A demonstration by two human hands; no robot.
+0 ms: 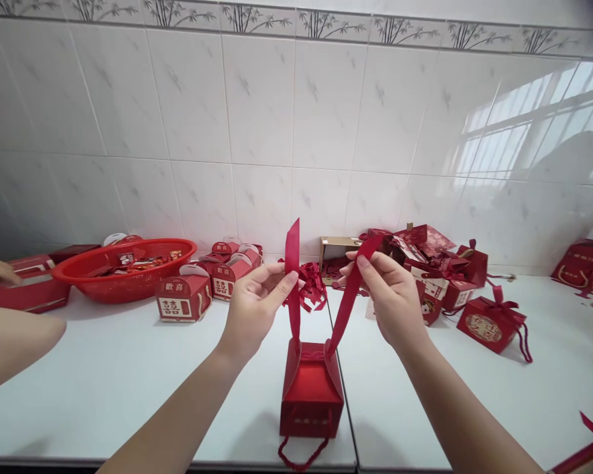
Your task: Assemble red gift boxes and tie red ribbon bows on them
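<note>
A small red gift box (312, 395) stands upright on the white table in front of me, a red cord handle (304, 461) hanging down its near side. From its top rise the two ends of a red ribbon (293, 309), spread in a V. My left hand (257, 309) pinches the left end between thumb and fingers, and its tip sticks up above them. Over on the other side, my right hand (388, 296) pinches the right end, which folds over the fingers. Neither hand touches the box itself.
A red plastic basket (128, 289) of small wrapped packets stands at the left, beside red boxes (185, 296). Heaped red boxes and ribbons lie at the back right, near a finished-looking box with a bow (491, 322). Another person's arm (14, 336) reaches in from the left.
</note>
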